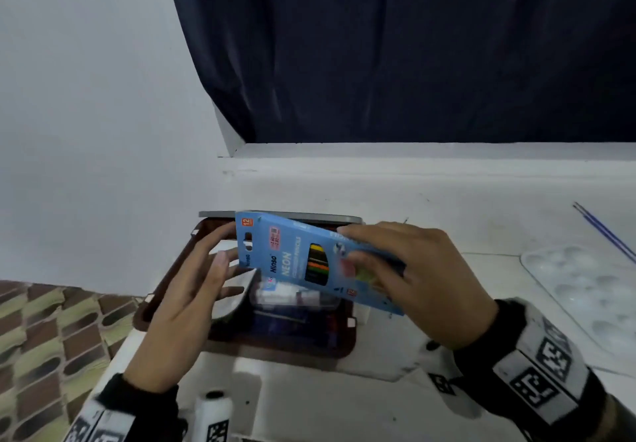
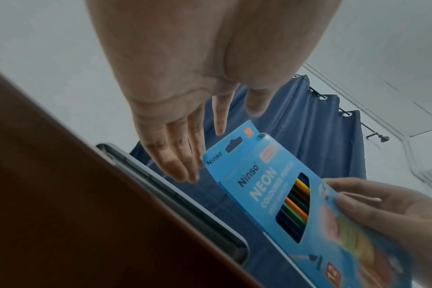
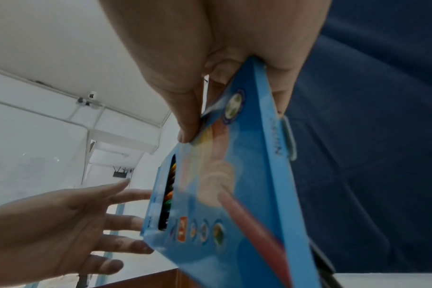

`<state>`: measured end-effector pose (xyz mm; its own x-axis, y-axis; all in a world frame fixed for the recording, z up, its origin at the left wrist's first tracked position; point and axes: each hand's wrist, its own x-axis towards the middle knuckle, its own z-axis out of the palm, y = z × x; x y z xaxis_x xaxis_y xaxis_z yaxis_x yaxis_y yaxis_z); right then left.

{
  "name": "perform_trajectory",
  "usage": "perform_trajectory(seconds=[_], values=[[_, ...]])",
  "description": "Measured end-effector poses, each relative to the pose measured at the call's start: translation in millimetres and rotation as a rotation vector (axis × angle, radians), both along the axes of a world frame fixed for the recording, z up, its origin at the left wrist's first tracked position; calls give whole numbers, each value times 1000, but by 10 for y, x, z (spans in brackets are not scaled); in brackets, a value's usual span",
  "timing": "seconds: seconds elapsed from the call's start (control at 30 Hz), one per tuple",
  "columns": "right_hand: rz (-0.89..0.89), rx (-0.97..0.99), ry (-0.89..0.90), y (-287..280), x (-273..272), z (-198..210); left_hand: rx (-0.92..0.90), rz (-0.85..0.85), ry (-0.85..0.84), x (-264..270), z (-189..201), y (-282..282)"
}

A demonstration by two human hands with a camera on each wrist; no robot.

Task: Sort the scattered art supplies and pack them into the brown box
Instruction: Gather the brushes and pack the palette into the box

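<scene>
Behind the white bench hangs a dark blue curtain. On the bench sits the brown box, open, with supplies lying inside, too blurred to name. A white paint palette lies to its right, thin blue brushes beyond it. Above the box, tilted, is the blue pack of coloured pencils, pinched at one end by the right hand, thumb on its printed face and fingers behind. The left hand is spread beside the pack's other end, fingers straight and gripping nothing; whether they touch the pack cannot be told.
</scene>
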<state>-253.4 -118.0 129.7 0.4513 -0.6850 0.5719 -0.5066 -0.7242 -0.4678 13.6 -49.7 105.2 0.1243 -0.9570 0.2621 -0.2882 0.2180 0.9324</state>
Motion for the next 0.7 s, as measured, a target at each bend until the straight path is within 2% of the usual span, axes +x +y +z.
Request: perform_trajectory(seconds=[0.17, 0.3, 0.4, 0.57, 0.7], values=[[80, 21, 134, 50, 553, 89, 56, -17, 67, 614, -25, 66], [157, 64, 222, 65, 884, 58, 112, -40, 15, 897, -63, 81], [166, 92, 266, 86, 1041, -21, 147, -91, -124, 1043, -132, 47], [220, 147, 358, 46, 1089, -159, 70, -194, -357, 1191, -200, -28], [274, 210, 574, 64, 1124, -232, 38, -233, -612, 1199, -215, -76]])
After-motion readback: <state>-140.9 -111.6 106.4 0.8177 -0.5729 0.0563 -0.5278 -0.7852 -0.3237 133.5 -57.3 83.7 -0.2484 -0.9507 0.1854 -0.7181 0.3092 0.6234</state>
